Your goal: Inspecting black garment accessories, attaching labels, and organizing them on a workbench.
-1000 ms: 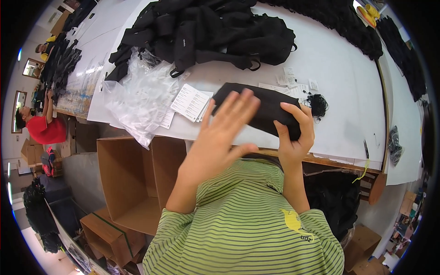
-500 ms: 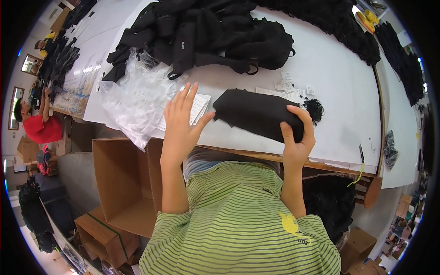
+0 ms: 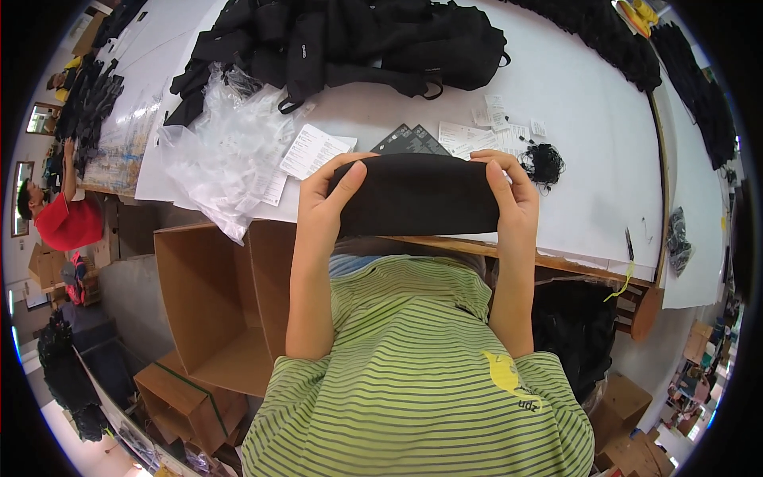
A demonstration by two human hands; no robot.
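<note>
A folded bundle of black cloth [image 3: 421, 197] is held level in front of me, at the near edge of the white table [image 3: 592, 215]. My left hand [image 3: 324, 203] grips its left end, thumb on the near face and fingers behind. At the right end my right hand [image 3: 515, 192] holds it in the same way. Behind the bundle, black printed cards [image 3: 411, 140] show partly. White printed cards [image 3: 312, 151] lie close to my left hand; small white labels [image 3: 465, 138] and a tangle of black cords [image 3: 544, 164] lie beyond my right hand.
Clear plastic bags [image 3: 226, 147] hang over the table's edge at left. Black strapped fabric goods [image 3: 397, 52] are heaped at the back. Small snips [image 3: 629, 245] with a yellow ribbon lie at right. An open cardboard box [image 3: 199, 294] stands below left. A person in red [image 3: 70, 224] works farther left.
My left hand, empty and spread before, has taken hold of the bundle's left end. The bundle has moved left and nearer, turned level, uncovering the black cards behind it.
</note>
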